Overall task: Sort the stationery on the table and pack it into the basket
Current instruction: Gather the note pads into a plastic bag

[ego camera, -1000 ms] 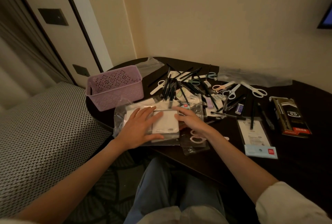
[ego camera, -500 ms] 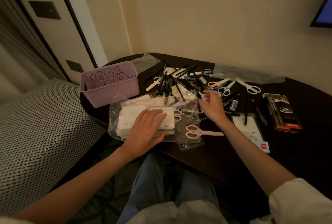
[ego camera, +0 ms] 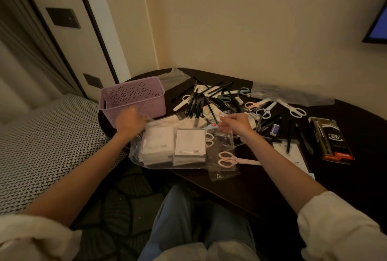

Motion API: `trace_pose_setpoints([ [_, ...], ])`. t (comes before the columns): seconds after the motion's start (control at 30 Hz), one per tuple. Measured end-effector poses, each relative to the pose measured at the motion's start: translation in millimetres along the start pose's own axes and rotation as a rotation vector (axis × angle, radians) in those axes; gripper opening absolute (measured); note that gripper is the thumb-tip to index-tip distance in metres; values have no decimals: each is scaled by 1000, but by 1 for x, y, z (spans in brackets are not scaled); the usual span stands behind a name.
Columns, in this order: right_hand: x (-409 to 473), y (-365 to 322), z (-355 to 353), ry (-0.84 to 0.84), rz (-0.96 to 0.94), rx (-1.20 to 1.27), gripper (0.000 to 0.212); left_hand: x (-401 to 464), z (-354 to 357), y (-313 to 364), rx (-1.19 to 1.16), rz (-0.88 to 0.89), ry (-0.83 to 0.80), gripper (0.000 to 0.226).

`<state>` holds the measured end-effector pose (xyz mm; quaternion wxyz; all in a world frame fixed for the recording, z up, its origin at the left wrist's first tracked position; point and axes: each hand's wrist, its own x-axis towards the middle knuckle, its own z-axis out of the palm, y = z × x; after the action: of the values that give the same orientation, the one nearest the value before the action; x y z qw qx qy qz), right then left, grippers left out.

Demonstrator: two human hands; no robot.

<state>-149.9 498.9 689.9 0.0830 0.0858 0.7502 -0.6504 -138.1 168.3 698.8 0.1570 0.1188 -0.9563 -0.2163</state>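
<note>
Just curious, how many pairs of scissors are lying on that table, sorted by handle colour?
White scissors: 2
Pink scissors: 3 (one is partly hidden beside the packets)
Light blue scissors: 2
Teal scissors: 1
Total: 8

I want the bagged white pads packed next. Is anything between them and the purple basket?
Nothing solid. The bagged white pads lie right beside the purple basket; only the left hand is between them.
</note>
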Motion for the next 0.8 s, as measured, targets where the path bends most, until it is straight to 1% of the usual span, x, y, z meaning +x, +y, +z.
trace_pose_setpoints([
  [0.07,-3,-1,5,-19,25,63,24,0,4,-2,-39,-61,1,27],
  [0.1,-1,1,8,-25,33,79,24,1,5,-2,-96,-113,-30,28],
  [0.13,0,2,10,-29,46,78,26,2,7,-2,-221,-205,-91,26],
  [0.2,-1,5,13,-35,61,96,29,3,10,-2,-571,-402,-255,21],
  [0.23,-1,5,15,-36,54,112,30,3,10,-3,-714,-463,-330,25],
  [0.27,-3,5,16,-31,39,116,30,3,10,-5,-787,-492,-381,29],
  [0.33,-8,2,17,-22,2,113,29,1,9,-9,-867,-499,-406,30],
  [0.4,-12,-2,19,-17,-18,132,29,-1,6,-9,-944,-506,-374,27],
  [0.5,-15,-11,19,5,-61,141,32,-3,5,0,-1007,-497,-232,25],
  [0.6,-21,-23,16,63,-148,116,29,-6,-5,16,-1095,-456,-113,21],
  [0.73,-17,-36,8,174,-283,70,28,-8,-17,33,-1243,-362,-40,22],
  [0.8,-16,-37,5,199,-332,61,29,-12,-17,39,-1283,-311,-30,23],
])
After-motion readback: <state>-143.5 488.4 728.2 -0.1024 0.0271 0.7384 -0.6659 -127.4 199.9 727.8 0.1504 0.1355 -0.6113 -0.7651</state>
